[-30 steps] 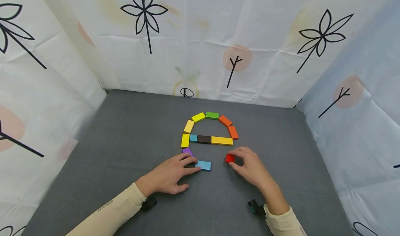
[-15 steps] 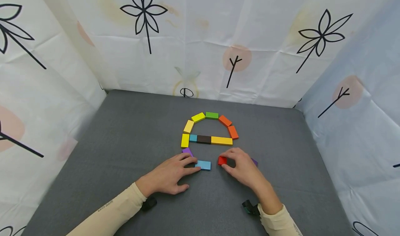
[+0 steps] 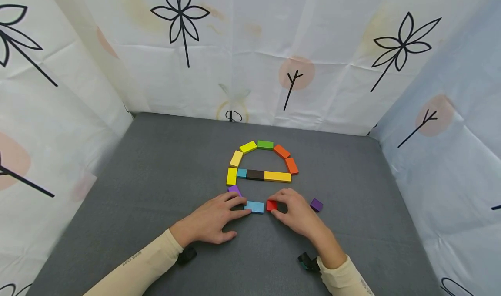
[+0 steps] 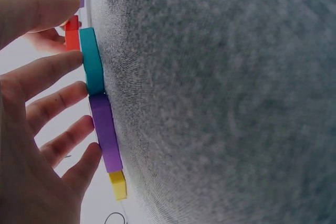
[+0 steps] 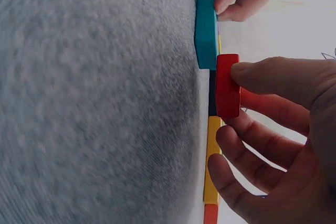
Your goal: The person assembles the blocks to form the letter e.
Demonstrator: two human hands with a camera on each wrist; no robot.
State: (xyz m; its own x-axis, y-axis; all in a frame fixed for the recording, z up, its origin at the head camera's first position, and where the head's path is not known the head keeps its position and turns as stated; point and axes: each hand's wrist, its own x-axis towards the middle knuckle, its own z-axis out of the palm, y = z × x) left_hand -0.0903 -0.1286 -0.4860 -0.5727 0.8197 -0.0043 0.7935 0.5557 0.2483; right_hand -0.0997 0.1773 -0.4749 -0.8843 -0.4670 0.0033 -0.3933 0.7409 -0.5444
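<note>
My right hand [image 3: 295,213] pinches a red block [image 3: 272,206] between thumb and fingertips, just right of a light blue block [image 3: 256,207]. A narrow gap shows between the two blocks in the head view. My left hand [image 3: 211,220] lies spread with its fingertips at the light blue block and at a purple block [image 3: 233,189], which its fingers partly cover. In the right wrist view the red block [image 5: 228,85] overlaps the end of the blue block [image 5: 206,32]. The left wrist view shows the purple block [image 4: 106,132] end to end with the blue one.
Beyond the hands, an arch of yellow, green [image 3: 265,145] and orange [image 3: 291,166] blocks stands over a row of blue, black [image 3: 255,175] and yellow [image 3: 277,176] blocks. A dark purple block [image 3: 316,205] lies right of my right hand. Printed cloth [image 3: 250,35] walls the grey table [image 3: 176,156].
My right hand has moved left with the red block, up close to the light blue block. The dark purple block has come into view behind it. The left hand has stayed put.
</note>
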